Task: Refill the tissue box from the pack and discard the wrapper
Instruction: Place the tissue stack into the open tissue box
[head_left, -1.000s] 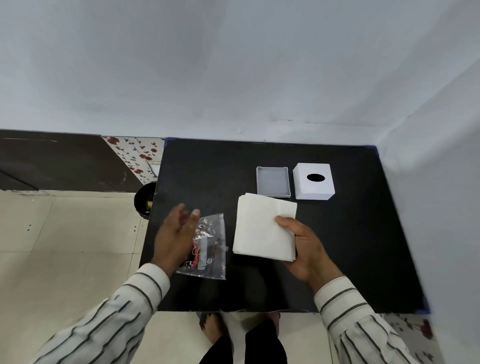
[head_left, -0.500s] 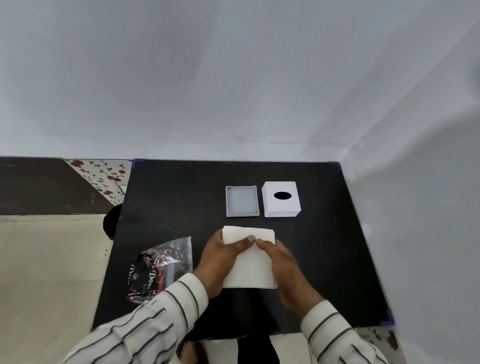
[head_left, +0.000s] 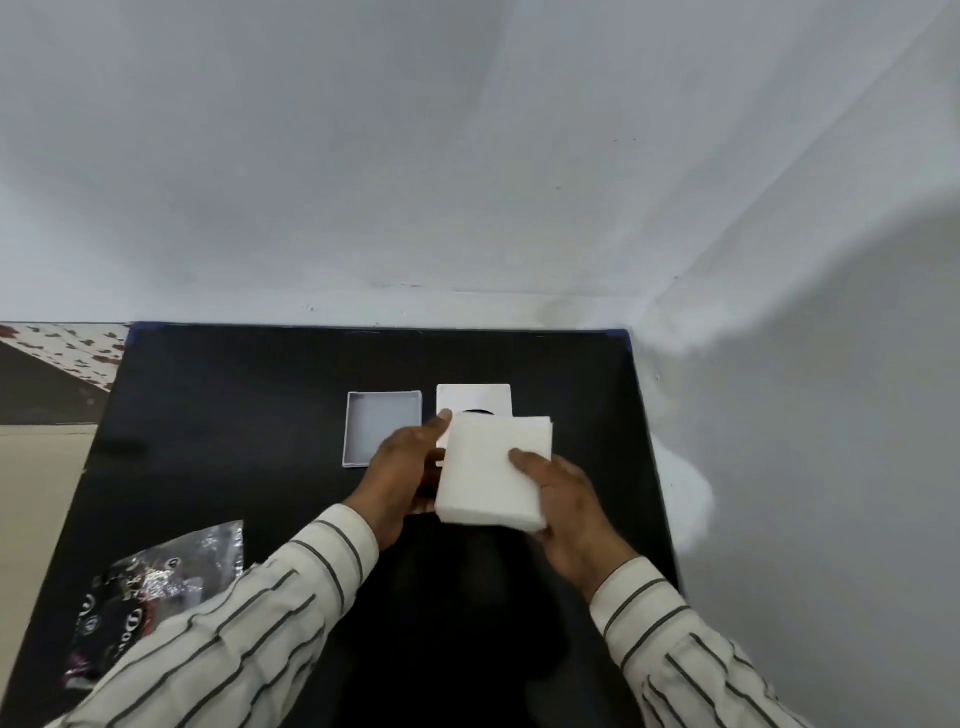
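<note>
Two hands grip one stack of white tissues (head_left: 491, 470) above the bench (head_left: 234, 415): the left hand (head_left: 402, 475) clasps the stack's left edge, and the right hand (head_left: 563, 499) supports the right side with the thumb pressed on top. The stack is lifted clear of the bench and partly hides the white lid with its dark oval slot (head_left: 474, 401) behind it. The open box tray (head_left: 382, 434) lies just left of that lid, empty as far as can be seen. The clear printed wrapper (head_left: 156, 587) lies near the bench's front left corner, well apart from the tray. Judged step: transfer of the tissues to the tray. The next move calls for aligning the stack squarely over the tray, lowering it in, then fitting the lid and disposing of the wrapper.
</note>
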